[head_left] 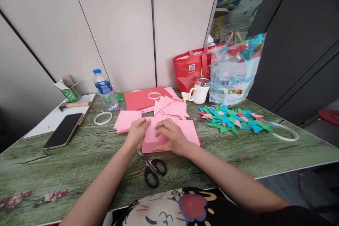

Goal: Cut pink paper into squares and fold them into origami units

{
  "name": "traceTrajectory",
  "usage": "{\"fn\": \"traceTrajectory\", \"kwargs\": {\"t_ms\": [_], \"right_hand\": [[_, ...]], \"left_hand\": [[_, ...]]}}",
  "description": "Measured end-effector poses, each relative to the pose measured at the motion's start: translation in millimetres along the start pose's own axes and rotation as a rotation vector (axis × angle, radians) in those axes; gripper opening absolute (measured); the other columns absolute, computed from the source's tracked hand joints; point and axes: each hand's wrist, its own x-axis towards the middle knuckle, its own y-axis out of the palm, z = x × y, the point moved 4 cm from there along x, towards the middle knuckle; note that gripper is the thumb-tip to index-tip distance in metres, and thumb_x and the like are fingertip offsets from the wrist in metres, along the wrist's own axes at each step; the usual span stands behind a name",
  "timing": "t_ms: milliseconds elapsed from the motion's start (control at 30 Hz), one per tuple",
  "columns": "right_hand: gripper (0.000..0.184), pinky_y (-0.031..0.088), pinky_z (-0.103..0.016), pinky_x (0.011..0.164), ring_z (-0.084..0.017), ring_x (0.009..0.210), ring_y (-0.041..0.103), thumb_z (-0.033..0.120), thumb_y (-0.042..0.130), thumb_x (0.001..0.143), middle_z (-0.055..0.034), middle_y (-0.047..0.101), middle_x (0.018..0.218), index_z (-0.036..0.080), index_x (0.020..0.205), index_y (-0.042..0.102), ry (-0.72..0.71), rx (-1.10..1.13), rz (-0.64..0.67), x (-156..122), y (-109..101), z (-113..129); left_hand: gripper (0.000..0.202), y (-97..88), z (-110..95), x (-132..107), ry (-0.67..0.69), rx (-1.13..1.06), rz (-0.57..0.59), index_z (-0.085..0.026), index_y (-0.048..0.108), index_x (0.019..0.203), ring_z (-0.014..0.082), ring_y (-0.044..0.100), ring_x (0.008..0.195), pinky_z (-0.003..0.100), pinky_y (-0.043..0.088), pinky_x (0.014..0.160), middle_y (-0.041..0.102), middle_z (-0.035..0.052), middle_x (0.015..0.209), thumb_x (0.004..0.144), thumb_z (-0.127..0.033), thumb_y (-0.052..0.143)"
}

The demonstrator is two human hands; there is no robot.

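Both my hands rest on a small pink paper sheet (153,135) lying on a stack of pink paper (192,130) in the middle of the green table (79,159). My left hand (137,132) pinches the sheet's left edge with curled fingers. My right hand (172,136) presses down on the sheet, fingers bent over a fold. Black-handled scissors (152,169) lie just below my hands.
More pink sheets (126,120), folded pink triangles (172,107) and red paper (143,99) lie behind. Coloured folded pieces (233,118), a white mug (199,91), a plastic bag (233,70) and red bag (189,67) are right. A phone (64,130), water bottle (105,90), tape ring (102,117) and hammer (75,105) are left.
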Motion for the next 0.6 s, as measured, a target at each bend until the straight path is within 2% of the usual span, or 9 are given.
{"fn": "traceTrajectory", "kwargs": {"t_ms": [100,267,433,500,600], "right_hand": [[0.018,0.043,-0.029,0.069,-0.017,0.085,0.051,0.034,0.062,0.074,-0.0068,0.058,0.092,0.019,0.081,0.055,0.019,-0.027,0.036,-2,4,1],[0.004,0.045,-0.026,0.067,-0.016,0.084,0.054,0.021,0.052,0.081,-0.0055,0.061,0.087,0.019,0.081,0.055,0.067,-0.061,0.007,-3,6,-2],[0.009,0.047,-0.026,0.065,-0.014,0.075,0.059,0.017,0.046,0.082,-0.0041,0.063,0.081,0.019,0.088,0.053,0.135,-0.024,-0.089,-6,6,-7],[0.017,0.049,-0.025,0.066,-0.014,0.075,0.06,0.016,0.047,0.082,-0.0042,0.063,0.083,0.019,0.098,0.049,0.194,0.034,-0.142,-6,4,-10],[0.029,0.051,-0.025,0.065,-0.013,0.072,0.06,0.017,0.045,0.082,-0.0036,0.06,0.083,0.019,0.11,0.042,0.27,0.142,-0.179,-6,3,-14]], "left_hand": [[0.023,3.5,-4,0,0.044,-0.071,0.033,-0.013,0.061,0.078,0.0081,0.048,0.049,0.019,0.037,0.047,0.057,-0.0025,0.058,0.061,-0.027,0.067],[0.028,6.2,-8,1,0.094,-0.178,0.07,-0.013,0.062,0.088,0.0107,0.056,0.066,0.02,0.043,0.058,0.063,0.0028,0.077,0.06,-0.016,0.067],[0.035,12.5,-10,-3,0.031,-0.222,0.186,-0.016,0.056,0.101,0.0151,0.059,0.08,0.029,0.048,0.07,0.062,0.0063,0.093,0.067,-0.018,0.065],[0.045,15.3,-12,-6,0.035,-0.203,0.242,-0.018,0.051,0.111,0.016,0.058,0.085,0.032,0.047,0.075,0.061,0.0067,0.099,0.068,-0.019,0.065],[0.066,16.9,-13,-9,0.068,-0.124,0.278,-0.023,0.042,0.122,0.0161,0.057,0.088,0.033,0.046,0.08,0.059,0.0067,0.103,0.063,-0.014,0.07]]}}
